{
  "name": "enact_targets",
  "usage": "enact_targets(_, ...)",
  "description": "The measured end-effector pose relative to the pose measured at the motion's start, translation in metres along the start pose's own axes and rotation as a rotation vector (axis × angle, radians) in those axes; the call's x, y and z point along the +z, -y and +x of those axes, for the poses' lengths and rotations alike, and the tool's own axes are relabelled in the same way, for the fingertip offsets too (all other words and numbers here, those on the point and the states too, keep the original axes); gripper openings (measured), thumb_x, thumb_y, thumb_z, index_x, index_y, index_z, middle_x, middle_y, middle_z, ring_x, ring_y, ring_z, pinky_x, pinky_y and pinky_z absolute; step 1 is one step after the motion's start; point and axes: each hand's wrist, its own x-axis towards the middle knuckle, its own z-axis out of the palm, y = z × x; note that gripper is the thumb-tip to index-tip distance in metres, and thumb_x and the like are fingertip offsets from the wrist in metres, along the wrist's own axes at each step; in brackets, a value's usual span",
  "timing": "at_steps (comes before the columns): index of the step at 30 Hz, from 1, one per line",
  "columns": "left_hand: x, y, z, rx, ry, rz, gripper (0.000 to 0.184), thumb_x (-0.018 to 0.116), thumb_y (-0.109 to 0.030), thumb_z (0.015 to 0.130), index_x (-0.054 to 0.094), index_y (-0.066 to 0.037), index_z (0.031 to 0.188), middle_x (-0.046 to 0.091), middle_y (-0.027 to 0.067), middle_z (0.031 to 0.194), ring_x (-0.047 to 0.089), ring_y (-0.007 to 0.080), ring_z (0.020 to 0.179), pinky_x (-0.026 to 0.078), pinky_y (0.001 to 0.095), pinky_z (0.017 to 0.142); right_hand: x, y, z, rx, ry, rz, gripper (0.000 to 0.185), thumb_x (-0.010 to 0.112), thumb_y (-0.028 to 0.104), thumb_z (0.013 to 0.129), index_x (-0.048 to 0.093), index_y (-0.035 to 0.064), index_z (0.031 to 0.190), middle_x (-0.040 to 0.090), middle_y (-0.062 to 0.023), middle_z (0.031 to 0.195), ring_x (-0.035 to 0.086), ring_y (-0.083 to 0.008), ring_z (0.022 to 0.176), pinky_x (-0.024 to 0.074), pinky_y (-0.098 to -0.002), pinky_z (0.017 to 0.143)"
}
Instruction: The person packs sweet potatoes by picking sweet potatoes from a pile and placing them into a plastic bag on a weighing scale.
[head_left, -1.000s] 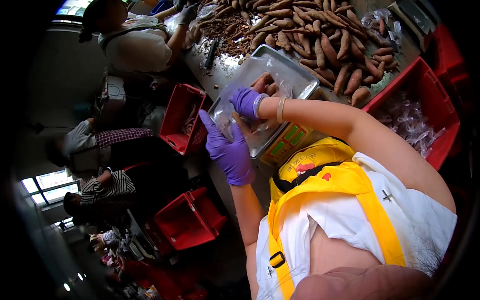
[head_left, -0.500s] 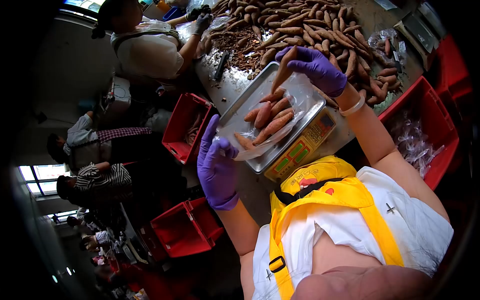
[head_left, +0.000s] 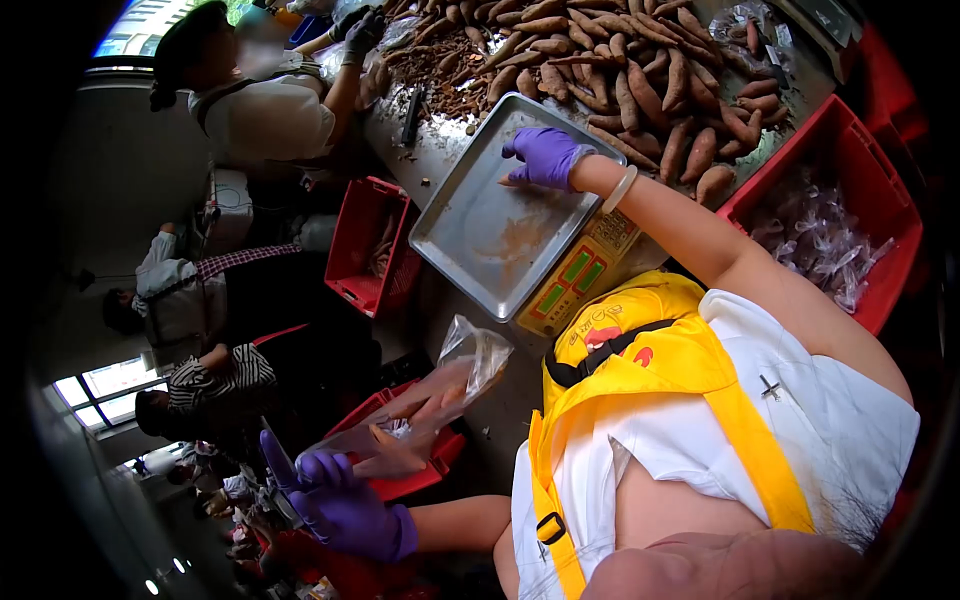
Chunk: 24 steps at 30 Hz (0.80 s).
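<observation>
Where a clear bag (head_left: 440,395) of tubers hangs off the counter (head_left: 395,150), over a red crate (head_left: 415,475), the left hand's (head_left: 345,505) grip pinches it. The right hand (head_left: 548,158) is at the metal scale tray (head_left: 500,245), its grip's hold unclear. Beyond, loose tubers (head_left: 640,90) cover the counter; people (head_left: 265,115) and bright windows (head_left: 110,390) edge the dim room.

Left hand (head_left: 350,505) held clear bag (head_left: 465,355) of sweet potatoes (head_left: 430,395), well apart from scale (head_left: 560,290). Right hand (head_left: 545,158) was at tray (head_left: 460,225), small tan piece (head_left: 508,181) by fingertips. Pile (head_left: 640,85) lay beyond.
</observation>
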Motion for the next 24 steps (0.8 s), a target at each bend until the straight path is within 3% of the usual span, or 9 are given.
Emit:
enact_targets(2, -0.039, -0.002, -0.019, -0.063, -0.045, 0.073, 0.068, 0.047, -0.03, 0.099, 0.021, 0.006, 0.15, 0.038, 0.0006, 0.085, 0.032, 0.0082, 0.068, 0.028, 0.0226, 0.059, 0.003, -0.02, 0.0, -0.1, -0.142, 0.041, 0.035, 0.07, 0.026, 0.086, 0.066, 0.0055, 0.114, 0.067, -0.0152, 0.102, 0.065, -0.0328, 0.095, 0.0507, -0.0387, 0.087)
enact_targets(4, -0.07, 0.0, -0.04, -0.079, -0.156, 0.124, 0.064, 0.045, -0.03, 0.1, 0.024, 0.005, 0.15, 0.043, 0.0018, 0.088, 0.035, 0.0081, 0.07, 0.03, 0.022, 0.06, -0.02, -0.026, -0.003, 0.047, -0.086, 0.147, 0.032, 0.07, 0.022, 0.088, 0.066, 0.0052, 0.115, 0.069, -0.0134, 0.104, 0.067, -0.0264, 0.095, 0.052, -0.0338, 0.086)
enact_targets(5, -0.077, 0.001, -0.049, -0.108, -0.316, 0.174, 0.061, 0.043, -0.03, 0.101, 0.028, 0.003, 0.149, 0.05, 0.0024, 0.093, 0.041, 0.0078, 0.073, 0.032, 0.0203, 0.062, -0.019, -0.043, -0.004, 0.024, -0.15, 0.216, 0.033, 0.067, 0.024, 0.089, 0.066, 0.0055, 0.116, 0.069, -0.0138, 0.105, 0.067, -0.0285, 0.097, 0.0517, -0.0347, 0.088)
enact_targets(6, -0.091, 0.002, -0.059, -0.123, -0.33, 0.174, 0.061, 0.043, -0.03, 0.101, 0.028, 0.003, 0.149, 0.05, 0.0024, 0.093, 0.041, 0.0078, 0.073, 0.032, 0.0203, 0.062, -0.019, -0.056, -0.008, 0.002, -0.215, 0.286, 0.035, 0.065, 0.027, 0.089, 0.066, 0.0058, 0.118, 0.07, -0.0142, 0.106, 0.067, -0.0305, 0.098, 0.0514, -0.0356, 0.09)
enact_targets(8, -0.119, 0.005, -0.076, -0.126, -0.274, 0.152, 0.059, 0.043, -0.032, 0.101, 0.032, 0.002, 0.148, 0.055, 0.0026, 0.099, 0.045, 0.0077, 0.077, 0.035, 0.0192, 0.066, -0.027, -0.065, -0.015, 0.048, -0.249, 0.418, 0.029, 0.066, 0.022, 0.09, 0.069, 0.0067, 0.114, 0.071, -0.0133, 0.107, 0.068, -0.0237, 0.098, 0.0517, -0.0315, 0.088)
enact_targets(14, -0.121, -0.002, -0.085, -0.103, -0.365, 0.251, 0.056, 0.042, -0.03, 0.101, 0.034, 0.002, 0.146, 0.057, 0.004, 0.103, 0.046, 0.0087, 0.078, 0.036, 0.021, 0.068, -0.024, -0.074, -0.031, 0.105, -0.218, 0.466, 0.027, 0.069, 0.021, 0.09, 0.07, 0.0085, 0.114, 0.072, -0.0084, 0.106, 0.068, -0.0167, 0.095, 0.0516, -0.0283, 0.088)
enact_targets(18, -0.118, -0.01, -0.076, -0.071, -0.248, 0.127, 0.061, 0.044, -0.028, 0.1, 0.026, 0.005, 0.149, 0.052, 0.0085, 0.107, 0.044, 0.0106, 0.079, 0.035, 0.0227, 0.067, -0.025, -0.063, -0.042, 0.09, -0.136, 0.46, 0.028, 0.067, 0.016, 0.092, 0.067, 0.0077, 0.119, 0.071, -0.005, 0.109, 0.065, -0.0112, 0.098, 0.0508, -0.0252, 0.089)
enact_targets(22, -0.083, -0.018, -0.061, -0.07, -0.06, -0.044, 0.066, 0.048, -0.026, 0.097, 0.022, 0.0, 0.152, 0.051, 0.0085, 0.107, 0.045, 0.0142, 0.088, 0.043, 0.0235, 0.073, -0.008, -0.058, -0.043, 0.037, -0.164, 0.536, 0.03, 0.068, 0.016, 0.091, 0.066, 0.0072, 0.12, 0.07, -0.0068, 0.109, 0.065, -0.0125, 0.097, 0.0515, -0.026, 0.087)
enact_targets(24, -0.06, -0.016, -0.046, -0.048, 0.037, -0.124, 0.072, 0.05, -0.026, 0.096, 0.015, 0.0, 0.154, 0.049, 0.0118, 0.112, 0.046, 0.0169, 0.089, 0.046, 0.0253, 0.075, -0.001, -0.037, -0.04, -0.059, -0.126, 0.268, 0.041, 0.073, 0.02, 0.085, 0.063, 0.0074, 0.124, 0.066, -0.012, 0.104, 0.065, -0.022, 0.096, 0.0517, -0.0323, 0.086)
